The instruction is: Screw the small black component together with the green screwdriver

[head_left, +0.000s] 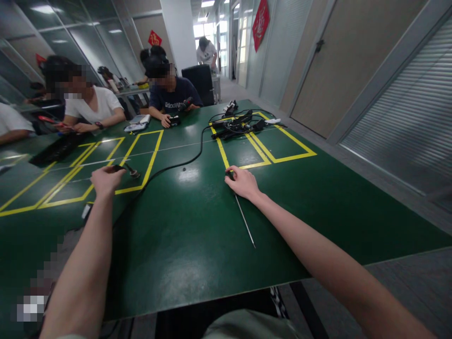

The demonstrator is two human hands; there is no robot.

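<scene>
My right hand (pixel 243 181) is closed round the dark handle of a screwdriver (pixel 245 220), whose long thin metal shaft points toward the table's near edge. Over the left part of the green table (pixel 183 212), my left hand (pixel 108 180) has its fingers pinched on a small dark piece (pixel 118 167). Just right of that hand is a small round metallic part (pixel 134 174), with a dark stem beside it. Whether the stem joins the piece in my fingers is unclear.
Black parts and cables (pixel 240 123) are heaped at the far side, within yellow tape outlines. A black cable (pixel 176 165) curves across the middle. Two people sit at the far left, one holding a dark tool (pixel 185 103). A black tray (pixel 60 148) lies at left.
</scene>
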